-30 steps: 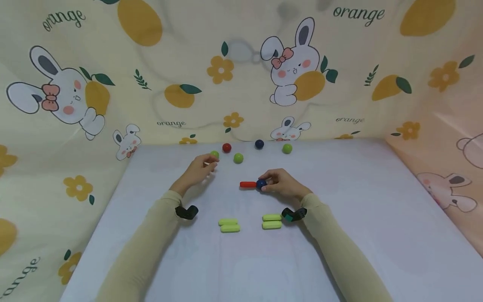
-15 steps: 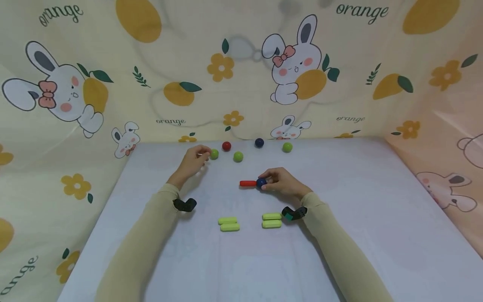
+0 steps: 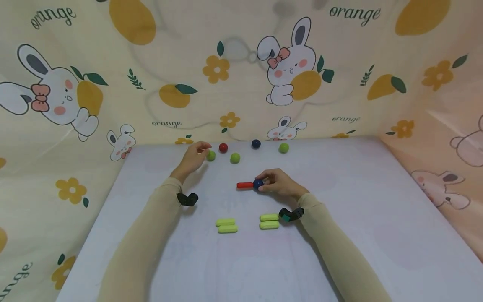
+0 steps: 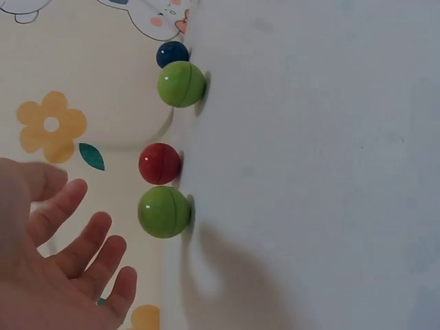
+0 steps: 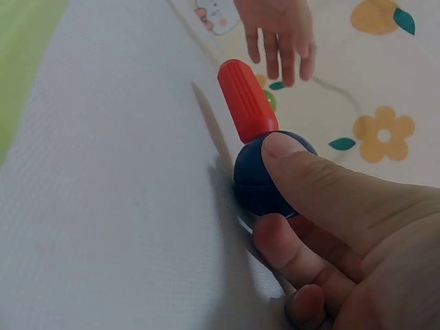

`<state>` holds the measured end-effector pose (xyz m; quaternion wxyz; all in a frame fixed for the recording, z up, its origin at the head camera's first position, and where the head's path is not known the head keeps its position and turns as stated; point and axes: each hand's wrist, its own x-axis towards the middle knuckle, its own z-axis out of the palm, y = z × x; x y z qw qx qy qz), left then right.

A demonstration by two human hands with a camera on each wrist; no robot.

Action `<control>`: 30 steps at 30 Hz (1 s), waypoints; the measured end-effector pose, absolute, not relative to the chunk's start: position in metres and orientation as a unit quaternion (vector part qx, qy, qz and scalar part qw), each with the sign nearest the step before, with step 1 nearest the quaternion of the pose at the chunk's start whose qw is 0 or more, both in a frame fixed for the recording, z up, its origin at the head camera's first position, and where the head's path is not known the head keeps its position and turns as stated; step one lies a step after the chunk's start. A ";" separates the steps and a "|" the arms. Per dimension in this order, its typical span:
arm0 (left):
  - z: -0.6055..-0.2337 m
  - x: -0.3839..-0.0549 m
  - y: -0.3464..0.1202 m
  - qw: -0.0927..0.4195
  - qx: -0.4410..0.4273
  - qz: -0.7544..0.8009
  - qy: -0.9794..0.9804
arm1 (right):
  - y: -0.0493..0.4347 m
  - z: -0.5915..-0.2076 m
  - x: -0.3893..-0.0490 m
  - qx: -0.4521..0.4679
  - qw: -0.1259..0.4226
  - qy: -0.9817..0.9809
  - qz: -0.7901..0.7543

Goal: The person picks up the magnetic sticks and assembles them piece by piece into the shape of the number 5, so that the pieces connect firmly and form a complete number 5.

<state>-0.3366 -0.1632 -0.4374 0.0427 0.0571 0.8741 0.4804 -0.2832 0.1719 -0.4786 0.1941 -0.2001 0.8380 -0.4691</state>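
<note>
My right hand [image 3: 281, 183] pinches a dark blue ball [image 5: 258, 175] between thumb and fingers. A red ridged rod [image 5: 246, 100] is joined to that ball and points left in the head view. My left hand [image 3: 193, 158] is held just left of the leftmost green ball [image 4: 163, 212], its fingers loosely bent with nothing between them. In the left wrist view a gap shows between the fingertips and this ball. Close by sit a red ball [image 3: 223, 147] and a second green ball [image 3: 235, 157].
Another dark blue ball [image 3: 255, 144] and a green ball [image 3: 284, 147] lie along the table's back edge. Two pairs of light green rods [image 3: 227, 229] [image 3: 269, 225] lie nearer the front of the white table [image 3: 241, 268]. A printed cloth [image 3: 170, 63] stands behind.
My left hand has drawn back to the left from over the leftmost green ball, then shifted slightly beside it. The right hand keeps its grip on the blue ball. The head view has shifted slightly.
</note>
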 end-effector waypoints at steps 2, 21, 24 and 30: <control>-0.439 -0.338 -0.163 0.060 0.046 0.478 0.875 | 0.171 -0.479 -0.283 -0.200 0.196 0.839 -0.467; -0.457 -0.340 -0.168 0.105 0.066 0.394 0.911 | 0.169 -0.475 -0.283 -0.202 0.194 0.833 -0.477; -0.457 -0.338 -0.170 0.110 0.064 0.391 0.912 | 0.169 -0.475 -0.283 -0.205 0.189 0.835 -0.474; -0.460 -0.335 -0.177 0.118 0.056 0.405 0.905 | 0.169 -0.476 -0.281 -0.208 0.181 0.836 -0.474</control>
